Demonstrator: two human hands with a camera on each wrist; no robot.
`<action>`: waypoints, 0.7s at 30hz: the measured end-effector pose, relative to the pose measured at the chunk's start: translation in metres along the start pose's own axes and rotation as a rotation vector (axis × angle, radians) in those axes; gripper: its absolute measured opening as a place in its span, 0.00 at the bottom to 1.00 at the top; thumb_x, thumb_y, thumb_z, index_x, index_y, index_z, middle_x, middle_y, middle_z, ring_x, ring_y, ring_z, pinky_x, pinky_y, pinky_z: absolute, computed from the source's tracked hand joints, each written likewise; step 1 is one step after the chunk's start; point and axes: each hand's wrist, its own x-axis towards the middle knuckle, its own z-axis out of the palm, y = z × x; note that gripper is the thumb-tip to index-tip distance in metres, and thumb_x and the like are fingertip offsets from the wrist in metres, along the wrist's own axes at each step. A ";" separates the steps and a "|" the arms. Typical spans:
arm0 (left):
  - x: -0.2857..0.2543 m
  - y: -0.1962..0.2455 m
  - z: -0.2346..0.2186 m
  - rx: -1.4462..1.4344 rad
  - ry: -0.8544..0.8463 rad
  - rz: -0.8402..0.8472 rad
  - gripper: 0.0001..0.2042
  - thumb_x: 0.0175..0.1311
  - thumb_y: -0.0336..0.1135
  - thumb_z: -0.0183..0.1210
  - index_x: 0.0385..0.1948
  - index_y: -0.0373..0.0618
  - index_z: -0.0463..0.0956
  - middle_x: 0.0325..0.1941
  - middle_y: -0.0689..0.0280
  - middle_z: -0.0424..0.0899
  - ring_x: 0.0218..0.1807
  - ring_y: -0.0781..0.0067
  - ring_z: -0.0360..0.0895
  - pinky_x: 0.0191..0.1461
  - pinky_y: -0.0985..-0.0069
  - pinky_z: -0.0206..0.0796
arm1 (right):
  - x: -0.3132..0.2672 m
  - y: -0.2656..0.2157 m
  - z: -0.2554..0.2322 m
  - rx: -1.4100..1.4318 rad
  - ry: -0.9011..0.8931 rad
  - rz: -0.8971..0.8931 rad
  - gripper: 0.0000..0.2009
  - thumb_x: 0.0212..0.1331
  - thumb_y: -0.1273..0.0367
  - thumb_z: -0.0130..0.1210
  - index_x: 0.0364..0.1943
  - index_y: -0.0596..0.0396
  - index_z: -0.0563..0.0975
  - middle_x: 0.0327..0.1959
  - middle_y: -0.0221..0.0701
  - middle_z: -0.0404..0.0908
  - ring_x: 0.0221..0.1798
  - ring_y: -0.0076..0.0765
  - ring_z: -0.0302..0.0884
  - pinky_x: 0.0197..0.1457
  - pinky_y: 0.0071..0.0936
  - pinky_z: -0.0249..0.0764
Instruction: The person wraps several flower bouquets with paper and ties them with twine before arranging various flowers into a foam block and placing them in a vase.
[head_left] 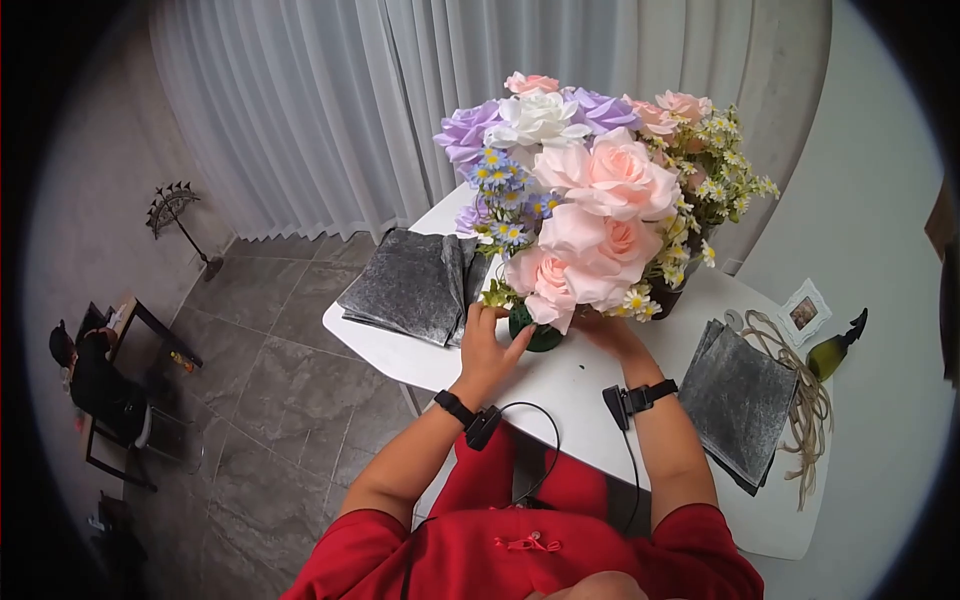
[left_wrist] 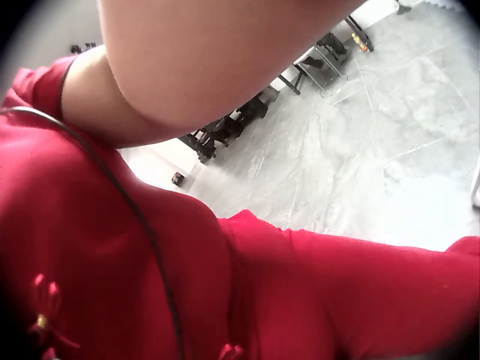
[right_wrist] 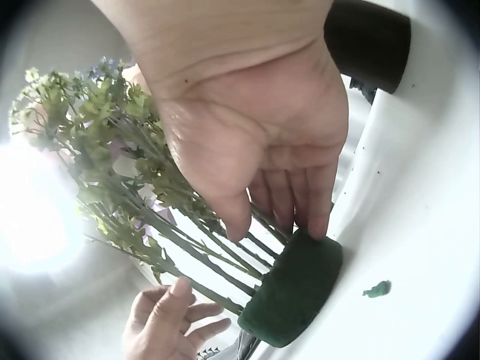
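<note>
Artificial flowers, with large pink roses [head_left: 610, 240], stand in a round block of green floral foam [right_wrist: 292, 289] on the white table. Bare green stems [right_wrist: 217, 255] enter the foam. My right hand [right_wrist: 262, 142] reaches over the foam, palm toward its wrist camera, fingers extended and fingertips right at the block's edge. On the other side, my left hand [right_wrist: 169, 322] has its fingers loosely bent and spread close beside the stems and foam. In the head view, the left hand [head_left: 487, 350] is at the foam's left, while blooms partly hide the right fingers. The left wrist view shows no hand.
Dark grey sheets [head_left: 405, 285] lie at the table's left. More grey sheets [head_left: 740, 395] sit at right beside tan cord [head_left: 808, 430], a white picture frame [head_left: 803, 312] and a green bottle [head_left: 828, 355]. A green foam scrap [right_wrist: 377, 289] lies nearby. A person [head_left: 105, 385] sits far left.
</note>
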 end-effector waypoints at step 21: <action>0.006 -0.015 0.016 -0.242 -0.161 -0.204 0.06 0.61 0.30 0.59 0.34 0.38 0.74 0.38 0.56 0.83 0.34 0.58 0.83 0.36 0.70 0.76 | -0.013 0.005 -0.002 -0.252 0.033 -0.002 0.16 0.56 0.64 0.59 0.47 0.54 0.75 0.47 0.37 0.77 0.50 0.39 0.74 0.53 0.36 0.70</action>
